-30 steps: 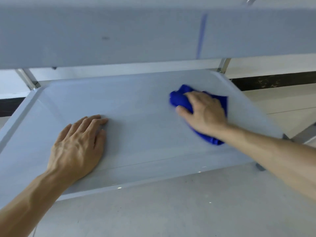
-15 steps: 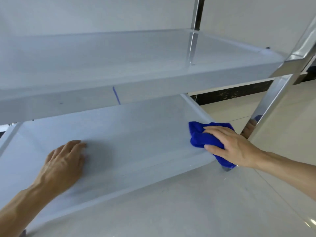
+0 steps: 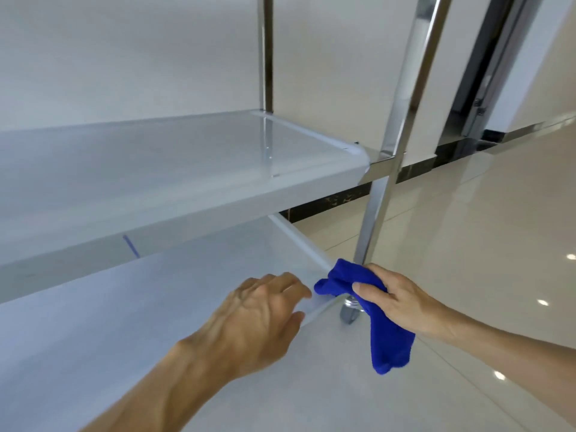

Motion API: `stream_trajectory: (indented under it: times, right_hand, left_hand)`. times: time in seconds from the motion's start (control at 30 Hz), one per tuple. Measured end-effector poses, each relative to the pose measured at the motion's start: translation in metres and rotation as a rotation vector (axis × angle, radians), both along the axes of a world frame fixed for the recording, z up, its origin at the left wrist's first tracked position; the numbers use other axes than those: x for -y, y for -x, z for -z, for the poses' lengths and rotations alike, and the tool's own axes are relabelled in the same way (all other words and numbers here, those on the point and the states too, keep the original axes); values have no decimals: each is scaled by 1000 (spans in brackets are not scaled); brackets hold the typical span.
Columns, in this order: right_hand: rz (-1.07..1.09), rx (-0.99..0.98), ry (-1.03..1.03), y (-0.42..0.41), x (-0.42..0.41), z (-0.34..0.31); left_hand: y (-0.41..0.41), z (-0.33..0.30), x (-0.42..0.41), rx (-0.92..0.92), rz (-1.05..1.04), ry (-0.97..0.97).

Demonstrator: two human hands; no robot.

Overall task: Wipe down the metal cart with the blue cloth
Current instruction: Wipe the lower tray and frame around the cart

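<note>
The metal cart fills the left of the head view, with a middle shelf (image 3: 193,169) and a bottom shelf (image 3: 193,269) under it. My right hand (image 3: 405,300) grips the blue cloth (image 3: 383,332) at the bottom shelf's near right corner, beside the shiny upright post (image 3: 389,169). One end of the cloth hangs down past the corner. My left hand (image 3: 258,319) rests over the bottom shelf's front rim close to the cloth, fingers bent; whether they clasp the rim is unclear.
A caster wheel (image 3: 349,313) shows under the corner, just behind the cloth. Glossy beige floor tiles (image 3: 483,244) spread to the right. A white wall with a dark skirting strip (image 3: 336,201) runs behind the cart, and a dark door frame (image 3: 486,73) stands at the upper right.
My right hand has slid the cloth rightward along the bottom shelf to its near right corner by the post. My left hand moved right after it, and the view rose and turned right.
</note>
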State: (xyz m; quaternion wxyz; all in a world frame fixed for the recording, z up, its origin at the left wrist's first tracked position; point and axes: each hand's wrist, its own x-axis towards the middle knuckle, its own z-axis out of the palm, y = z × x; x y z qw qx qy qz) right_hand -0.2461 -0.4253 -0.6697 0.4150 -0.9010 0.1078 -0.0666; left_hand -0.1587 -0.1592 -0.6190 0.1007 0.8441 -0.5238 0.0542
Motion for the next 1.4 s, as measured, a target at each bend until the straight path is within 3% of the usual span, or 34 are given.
stream_trajectory:
  times: [0.2, 0.33, 0.47, 0.6, 0.8, 0.97, 1.07, 1.27, 1.4]
  right_hand:
    - [443, 289, -450, 24, 8, -41]
    - [533, 623, -730, -11, 3, -104]
    - [497, 790, -661, -48, -13, -166]
    - [505, 865, -629, -72, -19, -159]
    - [571, 866, -598, -87, -26, -64]
    - [558, 562, -548, -78, -27, 16]
    - [548, 478, -532, -80, -19, 11]
    - [472, 717, -541, -111, -9, -68]
    - [481, 757, -490, -114, -14, -49]
  left_hand:
    - [31, -76, 32, 254, 195, 194]
    - [30, -124, 47, 405, 187, 370]
    - [16, -136, 44, 482, -44, 455]
    - [3, -115, 42, 448, -227, 305]
    - [-5, -89, 42, 620, -223, 283]
    - [-13, -87, 41, 639, -242, 298]
    - [-19, -88, 40, 644, -265, 301]
    - [-31, -85, 37, 697, -289, 324]
    - [-32, -82, 35, 709, -293, 337]
